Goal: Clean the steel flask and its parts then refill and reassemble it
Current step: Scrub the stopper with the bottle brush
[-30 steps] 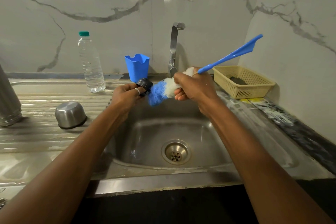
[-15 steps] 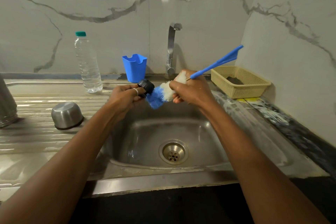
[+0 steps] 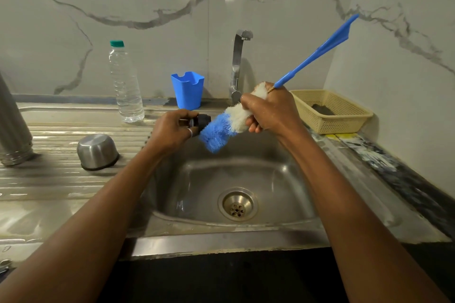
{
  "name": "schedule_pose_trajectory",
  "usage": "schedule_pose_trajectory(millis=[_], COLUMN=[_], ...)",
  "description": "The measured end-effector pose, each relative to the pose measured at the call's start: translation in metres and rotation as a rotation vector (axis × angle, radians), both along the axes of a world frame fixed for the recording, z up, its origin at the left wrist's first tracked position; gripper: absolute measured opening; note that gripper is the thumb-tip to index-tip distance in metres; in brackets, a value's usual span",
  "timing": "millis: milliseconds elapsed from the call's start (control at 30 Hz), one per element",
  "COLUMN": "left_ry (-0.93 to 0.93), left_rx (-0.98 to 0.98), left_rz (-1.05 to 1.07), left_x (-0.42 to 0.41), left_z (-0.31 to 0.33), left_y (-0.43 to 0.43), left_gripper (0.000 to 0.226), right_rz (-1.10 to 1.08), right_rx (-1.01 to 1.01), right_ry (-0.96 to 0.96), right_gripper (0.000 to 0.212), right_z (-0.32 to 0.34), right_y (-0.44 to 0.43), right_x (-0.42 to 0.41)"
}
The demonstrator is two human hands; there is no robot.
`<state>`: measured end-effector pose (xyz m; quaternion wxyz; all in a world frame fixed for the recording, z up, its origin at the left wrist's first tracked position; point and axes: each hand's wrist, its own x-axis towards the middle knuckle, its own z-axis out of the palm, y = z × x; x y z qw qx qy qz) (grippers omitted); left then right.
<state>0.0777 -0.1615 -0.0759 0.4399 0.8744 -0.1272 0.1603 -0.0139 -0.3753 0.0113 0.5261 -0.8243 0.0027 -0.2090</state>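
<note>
The black flask stopper (image 3: 202, 121) is held over the sink (image 3: 283, 179) in the closed grip of the left hand (image 3: 172, 130), and the blue-and-white bristles of the bottle brush (image 3: 221, 128) are pressed against it, so the scrubbing of a small part is judged to be in hand. The right hand (image 3: 270, 110) is closed around the bristle end, with the blue handle (image 3: 317, 53) angled up behind. Next, rinsing under the tap (image 3: 237, 61) is probably called for; the steel cup lid (image 3: 97, 151) and flask body (image 3: 12, 125) are left on the tabletop (image 3: 49, 179).
</note>
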Motion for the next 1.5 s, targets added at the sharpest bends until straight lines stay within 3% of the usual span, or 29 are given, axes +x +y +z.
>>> schedule_pose_trajectory(millis=[133,367,567,1500], left_ry=[-0.032,-0.077,-0.103,-0.137], left_rx=[0.005,0.086,0.183,0.327], left_rz=[-0.056,-0.094,-0.090,-0.094], left_x=[-0.001,-0.006,-0.005,-0.012], left_z=[0.001,0.003,0.002,0.003], left_y=[0.002,-0.001,0.000,-0.006], left_gripper=[0.044,0.039,0.045,0.048], right_rz=[-0.035,-0.089,-0.055,0.025], right_rx=[-0.049,-0.382,-0.599,-0.644], right_ry=[0.015,-0.132,-0.139,-0.069], right_gripper=[0.015,0.029,0.027,0.021], right_z=[-0.003,-0.007,-0.009,-0.008], right_y=[-0.004,0.002,0.008,0.004], right_x=[0.002,0.000,-0.004,-0.005])
